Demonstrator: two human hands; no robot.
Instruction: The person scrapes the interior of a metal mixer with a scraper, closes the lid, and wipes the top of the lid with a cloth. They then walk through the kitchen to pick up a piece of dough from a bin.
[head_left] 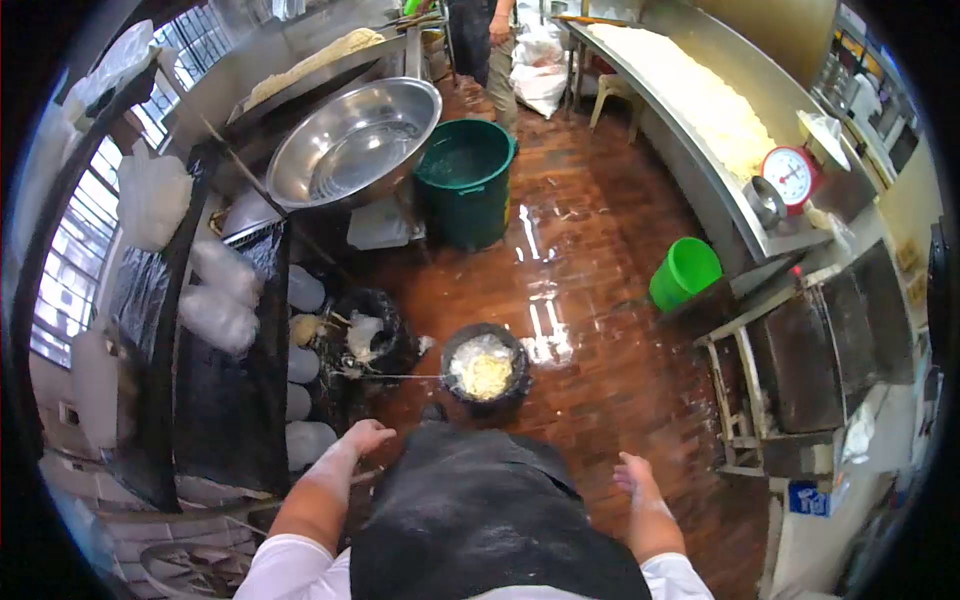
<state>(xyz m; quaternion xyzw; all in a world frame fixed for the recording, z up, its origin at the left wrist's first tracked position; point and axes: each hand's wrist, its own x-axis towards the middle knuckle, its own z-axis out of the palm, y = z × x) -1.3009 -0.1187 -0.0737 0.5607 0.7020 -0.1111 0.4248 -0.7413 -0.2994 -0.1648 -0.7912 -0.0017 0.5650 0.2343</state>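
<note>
Tile floor (590,250): green tub (465,200) at 12, black bin (485,395) at 6, second black bin (378,318) at 9.

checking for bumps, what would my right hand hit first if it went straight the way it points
Nothing nearby, it seems: ahead of your right hand, the way looks free over the brown floor, though depth is unclear.

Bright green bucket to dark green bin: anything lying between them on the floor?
No object shows between the bright green bucket and the dark green bin in the head view, just shiny reddish-brown floor.
</note>
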